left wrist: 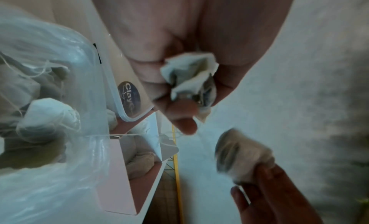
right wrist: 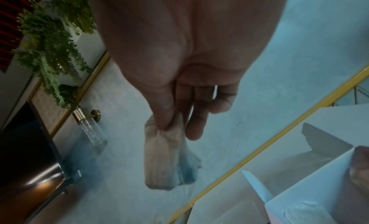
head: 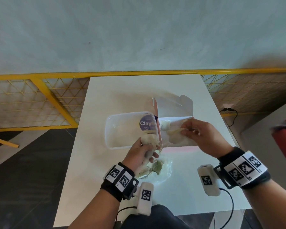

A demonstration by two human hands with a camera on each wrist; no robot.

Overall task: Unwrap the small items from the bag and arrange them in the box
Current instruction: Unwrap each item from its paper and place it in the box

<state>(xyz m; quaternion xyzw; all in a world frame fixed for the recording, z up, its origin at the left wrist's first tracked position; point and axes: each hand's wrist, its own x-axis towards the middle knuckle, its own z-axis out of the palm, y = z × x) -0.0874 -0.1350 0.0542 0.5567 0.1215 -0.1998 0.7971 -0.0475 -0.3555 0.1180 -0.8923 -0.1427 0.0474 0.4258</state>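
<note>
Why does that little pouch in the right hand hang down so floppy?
The pouch looks like thin, soft mesh, so it probably sags and crumples. The right hand lifts it with just a fingertip pinch, so it's likely very light.

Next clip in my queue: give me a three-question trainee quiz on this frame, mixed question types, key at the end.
1. True or false: the right hand is empty.
2. The open white cardboard box stands on which side of the clear plastic container with the purple round label, as the person sees it? A) left B) right C) on top of it
3. Fill in: the left hand grips a crumpled white ____.

Key
1. False: it pinches a small beige pouch.
2. B
3. wrapper
</note>
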